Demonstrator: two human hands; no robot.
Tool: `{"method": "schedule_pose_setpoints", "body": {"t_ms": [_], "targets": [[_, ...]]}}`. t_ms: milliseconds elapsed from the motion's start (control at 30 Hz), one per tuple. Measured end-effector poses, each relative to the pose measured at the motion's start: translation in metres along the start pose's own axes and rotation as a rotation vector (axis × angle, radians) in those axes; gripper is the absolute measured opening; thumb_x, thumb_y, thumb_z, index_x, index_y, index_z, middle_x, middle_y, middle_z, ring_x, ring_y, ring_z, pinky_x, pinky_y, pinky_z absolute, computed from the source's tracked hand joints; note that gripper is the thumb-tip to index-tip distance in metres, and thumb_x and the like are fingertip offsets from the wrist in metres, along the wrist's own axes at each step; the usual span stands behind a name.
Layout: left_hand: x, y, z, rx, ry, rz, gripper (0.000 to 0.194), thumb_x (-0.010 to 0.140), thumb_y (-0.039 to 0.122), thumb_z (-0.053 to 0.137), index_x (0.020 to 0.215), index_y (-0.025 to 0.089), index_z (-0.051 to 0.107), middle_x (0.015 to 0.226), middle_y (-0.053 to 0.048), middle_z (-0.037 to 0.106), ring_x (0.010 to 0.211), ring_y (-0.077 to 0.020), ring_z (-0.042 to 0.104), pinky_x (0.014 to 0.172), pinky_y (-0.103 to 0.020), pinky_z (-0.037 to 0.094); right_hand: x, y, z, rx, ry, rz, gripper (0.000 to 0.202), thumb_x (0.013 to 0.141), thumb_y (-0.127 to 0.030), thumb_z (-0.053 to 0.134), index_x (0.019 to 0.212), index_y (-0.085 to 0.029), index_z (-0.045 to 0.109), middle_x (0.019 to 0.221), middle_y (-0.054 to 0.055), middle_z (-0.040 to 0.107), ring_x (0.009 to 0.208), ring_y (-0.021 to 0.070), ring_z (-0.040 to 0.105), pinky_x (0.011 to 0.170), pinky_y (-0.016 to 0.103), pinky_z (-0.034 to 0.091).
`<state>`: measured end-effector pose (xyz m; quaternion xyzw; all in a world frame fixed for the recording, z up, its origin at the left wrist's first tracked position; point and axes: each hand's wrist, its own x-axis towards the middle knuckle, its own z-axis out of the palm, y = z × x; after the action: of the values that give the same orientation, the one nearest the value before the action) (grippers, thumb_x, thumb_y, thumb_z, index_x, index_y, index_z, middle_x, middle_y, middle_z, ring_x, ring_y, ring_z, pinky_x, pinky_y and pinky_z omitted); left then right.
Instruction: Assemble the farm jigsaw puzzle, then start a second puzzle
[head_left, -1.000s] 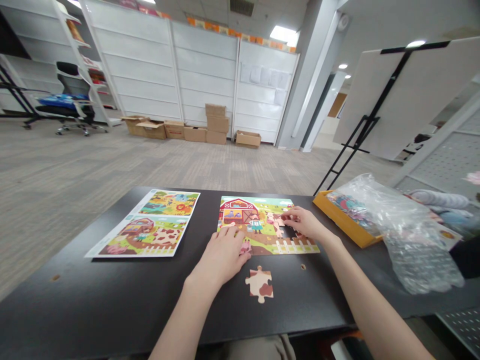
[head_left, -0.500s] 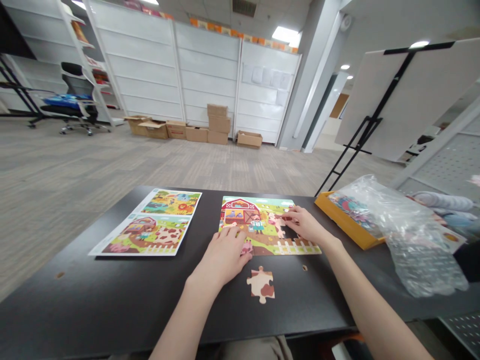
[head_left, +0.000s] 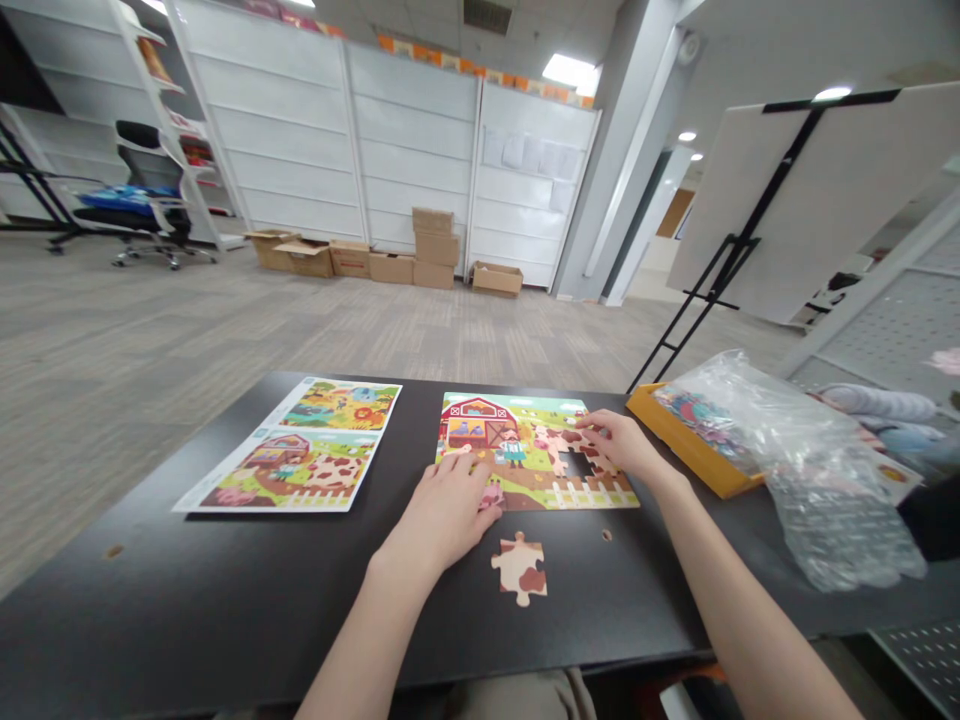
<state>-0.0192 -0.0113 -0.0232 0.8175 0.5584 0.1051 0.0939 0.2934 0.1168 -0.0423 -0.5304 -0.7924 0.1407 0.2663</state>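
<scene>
A farm-scene jigsaw puzzle (head_left: 469,440) lies on the black table, with one piece-shaped dark gap in the cow at its right half. My left hand (head_left: 448,505) rests on its lower left corner, fingers stretched out and partly covering a pink pig. My right hand (head_left: 619,440) is at the puzzle's right side, fingertips touching the cow area just above and right of the gap. I see nothing held in it. A loose cream-and-brown puzzle piece (head_left: 519,568) lies on the table below the puzzle, apart from both hands.
A printed picture sheet (head_left: 217,480) with two scenes lies on the left of the black table (head_left: 300,610). At the right stand a yellow box (head_left: 682,440) of loose pieces and crumpled clear plastic wrap (head_left: 814,500). Cardboard boxes (head_left: 390,267) line the far shelves.
My right hand has shifted slightly up and right, uncovering more of the cow and the gap's right edge. My left hand and the loose piece stay put.
</scene>
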Motion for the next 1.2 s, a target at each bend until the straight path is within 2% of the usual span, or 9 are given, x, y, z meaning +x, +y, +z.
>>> {"method": "schedule_pose_setpoints", "body": {"t_ms": [200, 300, 400, 467, 633, 800, 933, 1033, 1200], "targets": [[-0.002, 0.006, -0.011, -0.026, -0.023, 0.03, 0.021, 0.096, 0.034, 0.055, 0.106, 0.02, 0.068, 0.126, -0.011, 0.065, 0.125, -0.031, 0.055, 0.099, -0.043, 0.047, 0.002, -0.007, 0.01, -0.004, -0.094, -0.141, 0.019, 0.09, -0.031, 0.061, 0.092, -0.023, 0.079, 0.093, 0.006, 0.072, 0.085, 0.0209, 0.067, 0.08, 0.032, 0.051], [-0.005, 0.009, -0.017, -0.103, -0.049, 0.052, 0.019, 0.097, 0.031, 0.053, 0.099, 0.02, 0.068, 0.112, -0.009, 0.07, 0.109, -0.026, 0.063, 0.089, -0.036, 0.049, 0.003, -0.005, 0.014, -0.002, -0.135, -0.141, 0.019, 0.09, -0.029, 0.062, 0.091, -0.022, 0.079, 0.094, 0.007, 0.072, 0.087, 0.0214, 0.067, 0.082, 0.033, 0.051], [-0.01, 0.012, -0.017, -0.242, -0.097, 0.094, 0.018, 0.089, 0.039, 0.065, 0.097, 0.023, 0.07, 0.101, -0.004, 0.072, 0.095, -0.0225, 0.066, 0.079, -0.03, 0.048, 0.003, -0.004, 0.014, -0.002, -0.153, -0.128, 0.02, 0.09, -0.03, 0.062, 0.091, -0.021, 0.08, 0.094, 0.007, 0.072, 0.087, 0.022, 0.068, 0.082, 0.033, 0.051], [-0.014, 0.014, -0.015, -0.316, -0.141, 0.137, 0.028, 0.08, 0.047, 0.075, 0.097, 0.025, 0.071, 0.099, -0.001, 0.072, 0.092, -0.0221, 0.066, 0.075, -0.029, 0.048, 0.003, -0.005, 0.012, -0.005, -0.144, -0.138, 0.021, 0.09, -0.031, 0.061, 0.09, -0.021, 0.08, 0.095, 0.007, 0.073, 0.088, 0.0225, 0.068, 0.083, 0.034, 0.051], [-0.021, 0.016, -0.007, -0.329, -0.184, 0.115, 0.046, 0.061, 0.046, 0.089, 0.099, 0.027, 0.073, 0.103, -0.002, 0.071, 0.094, -0.0245, 0.066, 0.071, -0.029, 0.046, 0.001, -0.01, 0.002, -0.009, -0.012, -0.098, 0.027, 0.091, -0.04, 0.06, 0.089, -0.021, 0.079, 0.095, 0.008, 0.074, 0.077, 0.0199, 0.065, 0.075, 0.033, 0.051], [-0.023, 0.016, -0.003, -0.356, -0.222, 0.088, 0.035, 0.065, 0.038, 0.084, 0.093, 0.025, 0.069, 0.101, -0.002, 0.07, 0.088, -0.0222, 0.066, 0.064, -0.026, 0.044, 0.002, -0.007, -0.005, 0.054, 0.193, -0.023, 0.033, 0.089, -0.048, 0.059, 0.088, -0.019, 0.076, 0.087, 0.009, 0.075, 0.075, 0.0214, 0.064, 0.069, 0.034, 0.05], [-0.022, 0.019, -0.009, -0.383, -0.183, 0.14, 0.03, 0.066, 0.028, 0.077, 0.094, 0.024, 0.067, 0.103, -0.002, 0.068, 0.092, -0.0217, 0.064, 0.073, -0.027, 0.048, 0.002, -0.012, -0.007, 0.195, 0.225, 0.065, 0.039, 0.086, -0.054, 0.063, 0.087, -0.017, 0.075, 0.087, 0.009, 0.075, 0.072, 0.0208, 0.064, 0.069, 0.034, 0.05], [-0.02, 0.021, -0.015, -0.415, -0.118, 0.173, 0.028, 0.07, 0.025, 0.072, 0.098, 0.024, 0.065, 0.106, -0.001, 0.069, 0.096, -0.0211, 0.064, 0.078, -0.029, 0.049, -0.001, -0.024, -0.009, 0.394, 0.092, 0.113, 0.044, 0.082, -0.059, 0.069, 0.088, -0.016, 0.074, 0.082, 0.007, 0.074, 0.067, 0.0178, 0.062, 0.062, 0.03, 0.049], [-0.011, 0.023, -0.016, -0.313, 0.021, 0.184, 0.023, 0.083, 0.025, 0.066, 0.106, 0.024, 0.065, 0.108, -0.003, 0.072, 0.097, -0.0225, 0.067, 0.083, -0.032, 0.051, -0.01, -0.053, -0.01, 0.666, -0.417, 0.064, 0.043, 0.081, -0.057, 0.073, 0.091, -0.015, 0.074, 0.079, 0.005, 0.071, 0.058, 0.0108, 0.056, 0.049, 0.022, 0.041]]}}
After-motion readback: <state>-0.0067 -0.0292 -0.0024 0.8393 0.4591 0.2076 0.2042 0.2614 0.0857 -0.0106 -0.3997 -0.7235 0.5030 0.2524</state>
